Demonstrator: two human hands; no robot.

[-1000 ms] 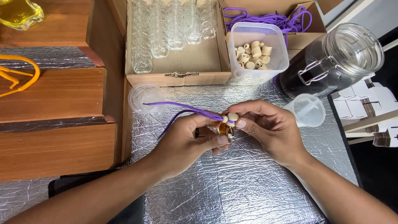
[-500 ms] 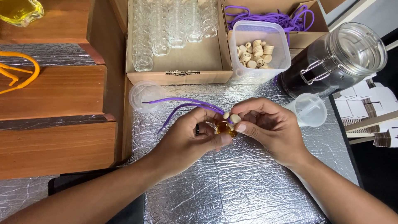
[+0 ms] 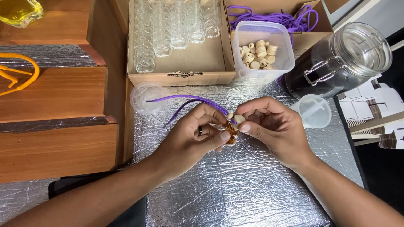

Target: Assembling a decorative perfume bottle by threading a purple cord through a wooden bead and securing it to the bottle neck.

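Note:
Both hands meet over the silver foil surface (image 3: 235, 189). My left hand (image 3: 191, 136), with a dark ring on one finger, pinches a small glass bottle of brown liquid (image 3: 231, 135) between thumb and fingers. My right hand (image 3: 273, 128) holds the bottle's neck, where pale wooden beads (image 3: 235, 118) sit on a purple cord (image 3: 185, 100). The cord trails left from the bottle in two strands across the foil.
A cardboard box (image 3: 181, 75) holds several empty glass bottles. A clear tub of wooden beads (image 3: 261, 50), a box of purple cord (image 3: 277, 17), a large dark jar (image 3: 336, 63), a plastic funnel (image 3: 315, 110) and a round clear lid (image 3: 145, 96) lie behind. Wooden steps (image 3: 54, 92) stand left.
The purple cord's loose strands have shifted slightly on the foil. My fingers have adjusted their pinch around the bottle's neck and beads; the hands stay in the same place.

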